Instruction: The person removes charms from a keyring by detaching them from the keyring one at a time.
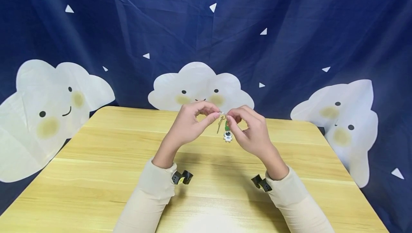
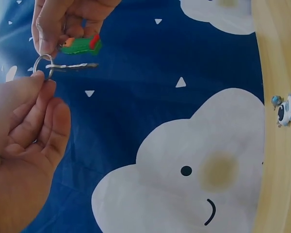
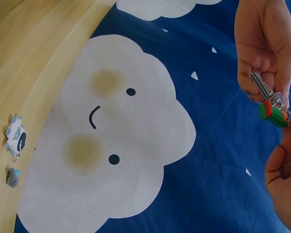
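Note:
Between both hands is a metal key ring (image 2: pixel 35 63). On one side my left hand (image 1: pixel 190 125) pinches the ring with thumb and fingertips. The right hand (image 1: pixel 252 129) pinches its opposite side. A silver key (image 3: pixel 262 85) hangs from the ring, its blade pointing down in the head view. Close to the right fingers is a green charm (image 2: pixel 80 46) with red and orange parts; whether it is threaded on the ring cannot be told. A white astronaut charm (image 3: pixel 15 136) lies on the table beyond the hands, beside a small grey-blue piece (image 3: pixel 12 177).
The wooden table (image 1: pixel 96 176) spreads below the forearms. Behind its far edge hangs a dark blue curtain (image 1: pixel 180 22) printed with white clouds and triangles. A small black camera sits on each wrist, over the cream sleeves (image 1: pixel 145 201).

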The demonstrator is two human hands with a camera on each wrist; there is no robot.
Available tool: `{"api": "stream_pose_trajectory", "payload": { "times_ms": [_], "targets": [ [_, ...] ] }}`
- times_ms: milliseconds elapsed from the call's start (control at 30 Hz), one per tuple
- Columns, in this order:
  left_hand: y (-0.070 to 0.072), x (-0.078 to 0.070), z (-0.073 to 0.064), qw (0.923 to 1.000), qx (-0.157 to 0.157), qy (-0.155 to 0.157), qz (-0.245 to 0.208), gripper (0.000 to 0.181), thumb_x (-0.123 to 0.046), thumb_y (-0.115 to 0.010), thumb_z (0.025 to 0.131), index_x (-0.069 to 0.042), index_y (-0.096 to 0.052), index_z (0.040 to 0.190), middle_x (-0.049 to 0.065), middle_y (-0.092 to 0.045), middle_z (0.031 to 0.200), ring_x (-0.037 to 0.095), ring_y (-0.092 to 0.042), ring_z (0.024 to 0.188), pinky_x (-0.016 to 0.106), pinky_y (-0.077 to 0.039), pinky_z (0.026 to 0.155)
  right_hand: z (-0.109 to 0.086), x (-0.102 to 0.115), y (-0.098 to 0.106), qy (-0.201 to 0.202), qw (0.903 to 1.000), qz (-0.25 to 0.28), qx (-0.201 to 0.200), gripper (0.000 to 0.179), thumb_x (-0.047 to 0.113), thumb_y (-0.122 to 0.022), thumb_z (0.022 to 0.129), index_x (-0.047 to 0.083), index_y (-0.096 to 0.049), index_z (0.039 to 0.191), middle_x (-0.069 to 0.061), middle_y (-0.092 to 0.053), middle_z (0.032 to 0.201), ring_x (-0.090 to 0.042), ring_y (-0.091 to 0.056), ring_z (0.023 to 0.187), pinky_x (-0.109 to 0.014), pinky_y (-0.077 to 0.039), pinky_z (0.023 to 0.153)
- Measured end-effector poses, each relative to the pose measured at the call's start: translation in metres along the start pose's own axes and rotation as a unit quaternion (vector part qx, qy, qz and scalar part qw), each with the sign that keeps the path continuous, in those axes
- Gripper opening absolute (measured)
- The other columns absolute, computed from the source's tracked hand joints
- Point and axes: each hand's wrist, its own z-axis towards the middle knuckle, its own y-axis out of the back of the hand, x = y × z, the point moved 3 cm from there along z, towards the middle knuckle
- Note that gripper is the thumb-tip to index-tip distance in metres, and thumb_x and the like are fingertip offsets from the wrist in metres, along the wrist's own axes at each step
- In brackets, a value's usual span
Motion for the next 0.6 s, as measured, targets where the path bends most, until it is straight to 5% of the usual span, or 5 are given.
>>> {"api": "stream_pose_trajectory", "payload": {
  "times_ms": [133, 300, 433, 600],
  "targets": [
    [-0.001, 0.001, 0.0, 0.9993, -0.012, 0.013, -0.033, 0.007, -0.01, -0.075, 0.095, -0.006, -0.074, 0.101, 0.0, -0.074, 0.093, 0.013, -0.069, 0.085, 0.035, -0.057, 0.082, 0.001, 0.001, 0.001, 0.019, 0.9996, -0.007, -0.019, 0.009, 0.006, -0.064, 0.094, 0.001, -0.071, 0.09, -0.004, -0.065, 0.078, -0.016, -0.058, 0.068, -0.024, -0.049, 0.064],
    [-0.002, 0.0, 0.0, 0.9983, -0.034, -0.014, -0.045, 0.005, -0.006, -0.075, 0.093, -0.005, -0.074, 0.098, 0.001, -0.073, 0.088, 0.014, -0.068, 0.082, 0.033, -0.057, 0.082, 0.001, 0.002, 0.0, 0.026, 0.9993, -0.005, -0.026, 0.006, 0.003, -0.065, 0.092, 0.001, -0.071, 0.091, -0.004, -0.066, 0.078, -0.016, -0.059, 0.067, -0.026, -0.05, 0.063],
    [0.0, -0.005, 0.001, 0.9958, -0.053, -0.075, 0.004, 0.004, -0.005, -0.075, 0.092, -0.005, -0.076, 0.096, 0.001, -0.074, 0.088, 0.014, -0.065, 0.083, 0.034, -0.055, 0.079, 0.001, 0.003, -0.001, 0.024, 0.9995, -0.003, -0.022, 0.009, 0.006, -0.064, 0.094, 0.002, -0.071, 0.09, -0.003, -0.065, 0.077, -0.017, -0.059, 0.068, -0.025, -0.05, 0.064],
    [0.001, -0.012, 0.002, 0.9828, -0.061, -0.153, 0.084, 0.004, -0.002, -0.073, 0.092, -0.004, -0.076, 0.095, 0.004, -0.073, 0.09, 0.016, -0.062, 0.085, 0.034, -0.054, 0.075, 0.001, 0.003, -0.001, 0.03, 0.9993, -0.007, -0.021, 0.008, 0.005, -0.064, 0.093, 0.001, -0.071, 0.091, -0.004, -0.066, 0.078, -0.017, -0.06, 0.068, -0.026, -0.051, 0.064]
  ]
}}
